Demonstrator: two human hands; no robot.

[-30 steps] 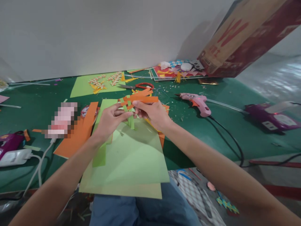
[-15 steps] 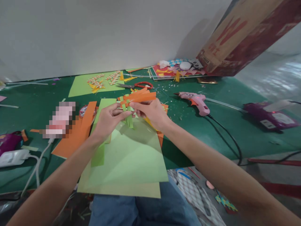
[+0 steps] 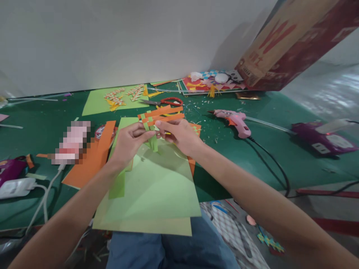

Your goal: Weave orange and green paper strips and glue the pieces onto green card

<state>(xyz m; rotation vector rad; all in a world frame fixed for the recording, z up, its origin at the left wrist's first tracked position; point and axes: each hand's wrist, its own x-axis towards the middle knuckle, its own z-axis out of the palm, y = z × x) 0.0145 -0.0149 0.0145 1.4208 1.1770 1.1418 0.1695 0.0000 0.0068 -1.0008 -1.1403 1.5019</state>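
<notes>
Both of my hands meet above the green table, pinching a small weave of orange and green paper strips. My left hand grips the weave's left side, where green strips hang down. My right hand pinches the right side, under the orange strips that stick out to the right. Under my hands lies a stack of light green paper sheets that overhangs the table's near edge.
Orange paper lies left of the sheets. Red-handled scissors and a pink glue gun with a black cord lie behind and to the right. A purple glue gun, a white charger and a tilted cardboard box ring the table.
The weave has tilted a little, its orange strips now pointing slightly higher to the right. My fingers have shifted along the strips; both hands stay in the same place.
</notes>
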